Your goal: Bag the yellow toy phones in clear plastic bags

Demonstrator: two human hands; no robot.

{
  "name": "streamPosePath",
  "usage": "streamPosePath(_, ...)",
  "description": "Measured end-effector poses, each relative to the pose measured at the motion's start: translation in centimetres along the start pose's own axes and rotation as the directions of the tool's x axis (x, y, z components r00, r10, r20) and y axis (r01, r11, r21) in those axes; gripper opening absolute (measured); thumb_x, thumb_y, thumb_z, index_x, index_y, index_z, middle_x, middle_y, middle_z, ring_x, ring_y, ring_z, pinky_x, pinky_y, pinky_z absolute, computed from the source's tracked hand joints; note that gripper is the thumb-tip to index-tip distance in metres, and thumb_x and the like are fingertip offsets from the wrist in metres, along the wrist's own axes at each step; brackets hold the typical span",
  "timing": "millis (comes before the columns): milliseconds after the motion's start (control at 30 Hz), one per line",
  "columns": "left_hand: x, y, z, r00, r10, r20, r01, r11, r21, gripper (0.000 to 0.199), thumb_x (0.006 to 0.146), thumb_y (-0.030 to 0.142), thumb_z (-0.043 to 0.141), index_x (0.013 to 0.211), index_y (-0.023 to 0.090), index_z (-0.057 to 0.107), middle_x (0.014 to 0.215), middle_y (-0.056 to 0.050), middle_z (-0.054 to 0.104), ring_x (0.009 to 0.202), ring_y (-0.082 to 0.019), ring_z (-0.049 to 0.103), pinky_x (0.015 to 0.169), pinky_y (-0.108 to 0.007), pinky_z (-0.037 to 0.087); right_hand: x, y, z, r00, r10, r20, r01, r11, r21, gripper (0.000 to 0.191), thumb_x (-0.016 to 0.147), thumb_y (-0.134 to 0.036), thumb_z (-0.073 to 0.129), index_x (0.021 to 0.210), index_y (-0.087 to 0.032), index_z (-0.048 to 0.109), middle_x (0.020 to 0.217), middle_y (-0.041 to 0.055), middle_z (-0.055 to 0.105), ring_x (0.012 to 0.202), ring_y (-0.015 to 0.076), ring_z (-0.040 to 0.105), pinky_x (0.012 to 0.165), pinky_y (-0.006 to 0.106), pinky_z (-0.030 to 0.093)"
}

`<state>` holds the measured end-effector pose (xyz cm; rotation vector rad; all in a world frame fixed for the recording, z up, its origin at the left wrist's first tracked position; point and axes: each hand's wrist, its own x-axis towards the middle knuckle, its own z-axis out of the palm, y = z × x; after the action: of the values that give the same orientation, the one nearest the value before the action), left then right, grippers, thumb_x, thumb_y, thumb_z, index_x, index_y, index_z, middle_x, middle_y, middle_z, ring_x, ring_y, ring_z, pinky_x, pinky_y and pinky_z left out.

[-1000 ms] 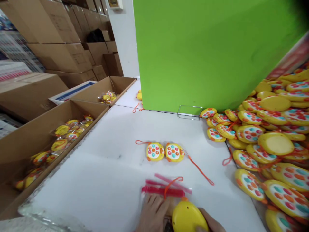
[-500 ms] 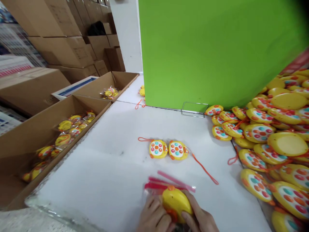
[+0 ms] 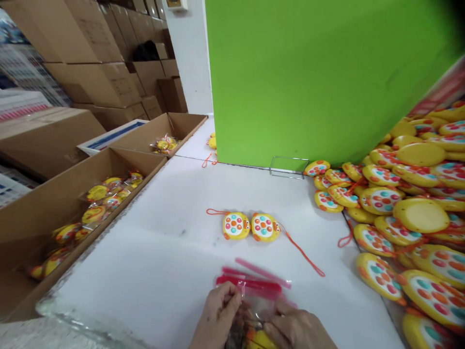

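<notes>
My left hand (image 3: 220, 310) pinches the edge of a clear plastic bag (image 3: 259, 306) near the front of the table. Fingers closed, my right hand (image 3: 298, 327) grips a yellow duck-shaped toy (image 3: 260, 339) low in view, at the bag. The toy is partly hidden by my fingers and cut off by the bottom edge; how far it is inside the bag I cannot tell. Just beyond my hands lie bags with pink-red strips (image 3: 254, 283). Farther up, two duck toys with coloured buttons lie side by side, the left toy (image 3: 236, 226) and the right toy (image 3: 266, 227), each with an orange cord.
A large heap of the same toys (image 3: 385, 230) covers the right side. Left of the white table (image 3: 163, 252), a cardboard box (image 3: 22, 218) holds bagged toys, with another box (image 3: 192, 123) behind. A green panel (image 3: 308, 87) rises at the back, a wire frame (image 3: 288, 167) at its foot.
The yellow toy has moved down, from full view between both hands to the bottom edge at the bag. My left hand has risen onto the bag's edge. The view has shifted slightly.
</notes>
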<state>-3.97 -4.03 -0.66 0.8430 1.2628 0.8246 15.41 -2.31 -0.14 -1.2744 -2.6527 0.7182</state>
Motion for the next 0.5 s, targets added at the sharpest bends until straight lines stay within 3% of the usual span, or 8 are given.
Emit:
streamPosePath(100,-0.2,-0.4,-0.1,0.999,-0.045,-0.006,0.044,0.996,-0.074,0.023,0.080,0.041,0.051,0.078,0.019,0.050,0.071,-0.001,0.062,0.065,-0.017,0.062,0.060,-0.028,0.048,1.0,-0.6,0.1,0.994,-0.017,-0.104,0.008,0.997,-0.079,0.018,0.087,-0.019,0.047,0.077,-0.024,0.062,0.079,0.0011,0.066,0.070,0.0161,0.066,0.055,0.021,0.051)
streamPosePath(200,-0.3,0.0,-0.1,0.999,0.018,-0.044,-0.016,0.999,0.040,0.020,0.078,0.034,0.052,0.087,0.018,0.059,0.078,-0.003,0.066,0.074,-0.018,0.061,0.066,-0.029,0.048,2.2,-1.9,0.5,0.963,-0.035,-0.267,0.036,0.999,-0.002,0.019,0.088,-0.016,0.043,0.092,-0.023,0.060,0.085,0.0026,0.067,0.075,0.0155,0.065,0.062,0.022,0.051)
streamPosePath(400,-0.5,2.2,0.6,0.980,0.184,0.081,-0.201,0.890,0.409,0.024,0.081,0.020,0.040,0.078,0.017,0.064,0.072,-0.002,0.064,0.067,-0.015,0.053,0.060,-0.022,0.041,4.6,-4.1,1.0,0.879,-0.090,-0.468,0.035,0.991,-0.126,0.032,0.083,-0.006,0.033,0.064,-0.021,0.055,0.058,0.0004,0.061,0.050,0.0154,0.059,0.045,0.024,0.039)
streamPosePath(500,-0.6,1.9,0.3,0.984,0.159,0.085,-0.180,0.831,0.527,0.026,0.083,0.024,0.038,0.077,0.017,0.062,0.068,-0.003,0.063,0.062,-0.015,0.052,0.057,-0.023,0.039,4.0,-2.8,0.8,0.872,0.022,-0.489,-0.047,0.998,-0.040,0.025,0.083,-0.013,0.036,0.065,-0.022,0.051,0.057,-0.0015,0.060,0.048,0.0133,0.057,0.045,0.023,0.038)
